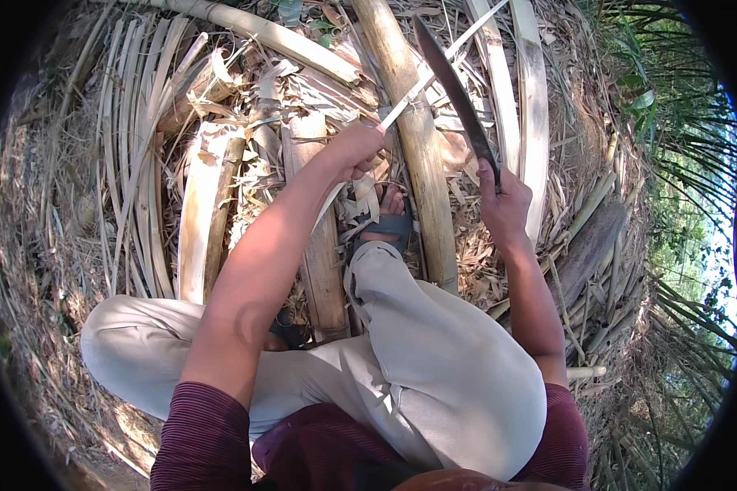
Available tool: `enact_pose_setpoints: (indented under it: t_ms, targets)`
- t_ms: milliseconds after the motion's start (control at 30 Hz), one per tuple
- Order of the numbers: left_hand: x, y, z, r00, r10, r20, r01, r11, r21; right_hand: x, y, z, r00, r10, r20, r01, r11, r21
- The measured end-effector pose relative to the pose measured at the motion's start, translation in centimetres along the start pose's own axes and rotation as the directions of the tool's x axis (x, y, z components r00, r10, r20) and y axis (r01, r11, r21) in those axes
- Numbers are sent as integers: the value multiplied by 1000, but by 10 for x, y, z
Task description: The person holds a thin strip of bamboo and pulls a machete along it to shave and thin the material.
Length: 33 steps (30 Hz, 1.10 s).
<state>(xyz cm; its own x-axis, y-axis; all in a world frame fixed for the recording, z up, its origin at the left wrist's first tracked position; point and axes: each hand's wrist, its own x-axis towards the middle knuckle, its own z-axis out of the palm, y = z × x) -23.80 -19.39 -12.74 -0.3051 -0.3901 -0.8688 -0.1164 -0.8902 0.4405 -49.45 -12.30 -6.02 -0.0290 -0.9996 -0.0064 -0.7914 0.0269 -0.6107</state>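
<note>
The person wears a dark maroon top (pixel 205 434) with fine ribbing, its short sleeves ending above the elbows and leaving both forearms bare. The trousers (pixel 434 368) are pale grey-beige, loose and creased. One foot shows a dark blue-grey strapped sandal (pixel 389 222), toes uncovered.

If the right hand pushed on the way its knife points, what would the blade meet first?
Probably the thin bamboo strip held by the left hand: the right hand's knife crosses it near the tip, though depth is unclear.
</note>
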Motion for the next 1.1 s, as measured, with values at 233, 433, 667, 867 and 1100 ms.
enact_pose_setpoints:
  t_ms: [233,433,667,867,1100]
  targets:
    - [-6,16,9,999,25,-24,-25,1000,13,11,47,9,978,49,202,-10,981,-192]
    - [8,-1,-5,999,-22,44,24,999,-27,21,7,-11,822,400,405,-478,872,109]
    - [5,9,2,999,-45,25,45,999,-4,6,39,9,971,-113,212,201,865,-460]
    - [7,2,10,999,-35,38,39,995,-90,-11,13,11,992,18,126,0,990,-140]
    - [10,2,-6,997,-49,55,50,998,-25,1,39,14,976,-218,18,218,966,-138]
